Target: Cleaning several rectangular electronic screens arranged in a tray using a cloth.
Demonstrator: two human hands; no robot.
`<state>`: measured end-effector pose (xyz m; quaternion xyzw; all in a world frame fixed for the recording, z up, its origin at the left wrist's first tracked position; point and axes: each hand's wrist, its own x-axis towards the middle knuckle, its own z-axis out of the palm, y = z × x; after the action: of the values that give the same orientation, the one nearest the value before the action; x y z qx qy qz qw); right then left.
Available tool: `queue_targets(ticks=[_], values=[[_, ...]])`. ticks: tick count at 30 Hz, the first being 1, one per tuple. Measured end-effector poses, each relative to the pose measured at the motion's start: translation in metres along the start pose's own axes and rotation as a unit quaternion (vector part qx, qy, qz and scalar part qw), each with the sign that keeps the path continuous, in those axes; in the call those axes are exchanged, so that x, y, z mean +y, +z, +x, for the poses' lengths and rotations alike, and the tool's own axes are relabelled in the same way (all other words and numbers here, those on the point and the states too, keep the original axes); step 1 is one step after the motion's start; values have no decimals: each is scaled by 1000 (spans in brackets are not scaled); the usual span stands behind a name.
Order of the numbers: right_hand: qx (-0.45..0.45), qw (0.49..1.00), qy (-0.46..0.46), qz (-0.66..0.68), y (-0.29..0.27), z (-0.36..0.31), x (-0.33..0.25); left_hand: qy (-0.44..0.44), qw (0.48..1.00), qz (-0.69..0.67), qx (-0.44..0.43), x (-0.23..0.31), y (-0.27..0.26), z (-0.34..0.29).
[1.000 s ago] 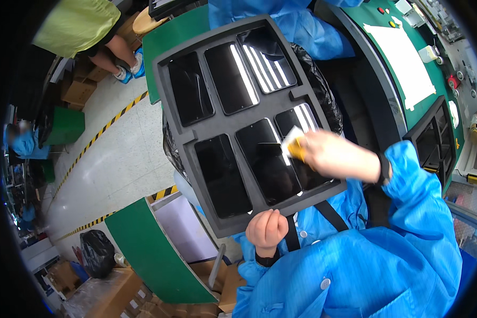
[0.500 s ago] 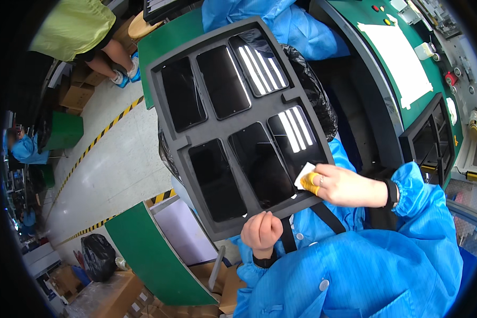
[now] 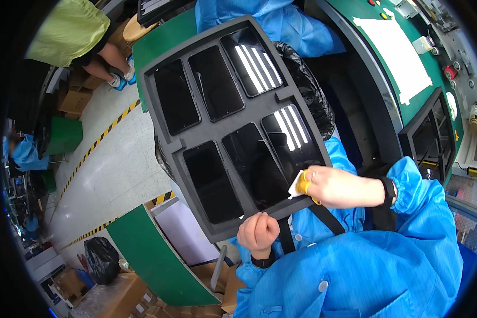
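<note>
The right grip (image 3: pixel 328 186) pinched a white cloth (image 3: pixel 296 188), hiding a corner of one black panel (image 3: pixel 287 139) in the tray (image 3: pixel 209 127); the left grip (image 3: pixel 258 233) curled at its rim (whether holding, I couldn't tell). Black plastic (image 3: pixel 308 85) bulged alongside; a green surface (image 3: pixel 434 69) stood rightward.

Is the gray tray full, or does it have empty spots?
Full: six glossy black panels lie in the gray tray, three filling each of its two rows.
</note>
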<state>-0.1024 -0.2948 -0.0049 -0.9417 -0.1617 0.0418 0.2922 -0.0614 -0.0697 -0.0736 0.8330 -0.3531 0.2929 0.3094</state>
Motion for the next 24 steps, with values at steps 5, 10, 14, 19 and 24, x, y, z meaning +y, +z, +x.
queue_targets(ticks=[5,10,14,19,24], values=[[162,985,29,-44,-15,75,51,2,1000,-4,-9,-2,-1,2],[56,998,12,-20,-17,49,30,-17,1000,-17,-5,1,0,2],[-49,997,33,55,-21,13,4,-3,1000,-11,-5,1,2,3],[138,985,50,-90,-32,64,59,-8,1000,7,-5,-2,-1,1],[87,983,21,-160,-30,50,40,-13,1000,-3,8,1,2,2]])
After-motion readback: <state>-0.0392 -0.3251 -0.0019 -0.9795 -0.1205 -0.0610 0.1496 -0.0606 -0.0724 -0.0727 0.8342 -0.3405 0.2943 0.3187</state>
